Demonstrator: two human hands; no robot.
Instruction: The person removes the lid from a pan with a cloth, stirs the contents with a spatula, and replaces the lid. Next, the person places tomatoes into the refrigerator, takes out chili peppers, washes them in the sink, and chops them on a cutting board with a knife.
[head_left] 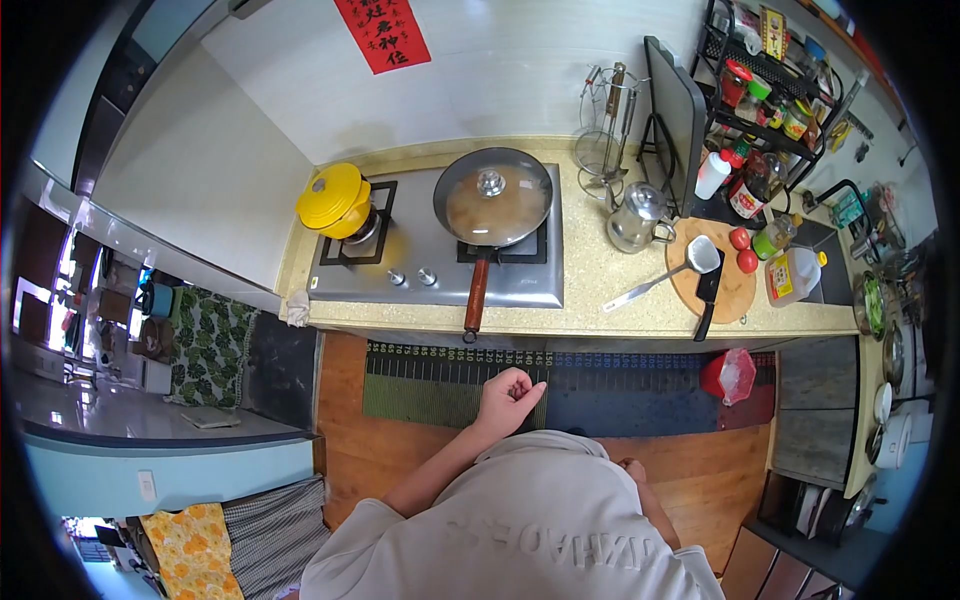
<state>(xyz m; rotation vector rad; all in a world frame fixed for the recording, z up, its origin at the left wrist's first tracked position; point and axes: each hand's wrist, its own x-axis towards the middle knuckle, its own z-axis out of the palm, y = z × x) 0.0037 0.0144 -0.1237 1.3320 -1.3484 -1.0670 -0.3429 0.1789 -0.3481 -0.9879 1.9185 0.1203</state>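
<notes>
Frying pan: I have it on the right side of the gas stove, sitting over the black grate with its glass lid on; something brown shows through the glass.
Pan handle: points toward the person, its tip reaching past the counter's front edge, so I count it as the nearest obstacle.
Left hand: apart from the right, over the floor mat just short of that handle; I see fingers curled inward and the thumb out.
Right hand: low beside the torso and partly hidden, so I cannot tell how its fingers stand.
Yellow pot: lidded, on the stove's left side, well apart from the pan.
Counter: right of the stove I see a steel kettle, near a utensil stand.
Cutting board: round and wooden, bearing a knife and a long-handled ladle; the knife's handle reaches the counter edge.
Right end: two tomatoes, a yellow-capped jug and, behind them, a crowded condiment rack.
Floor: a red bin stands at the mat's right end.
</notes>
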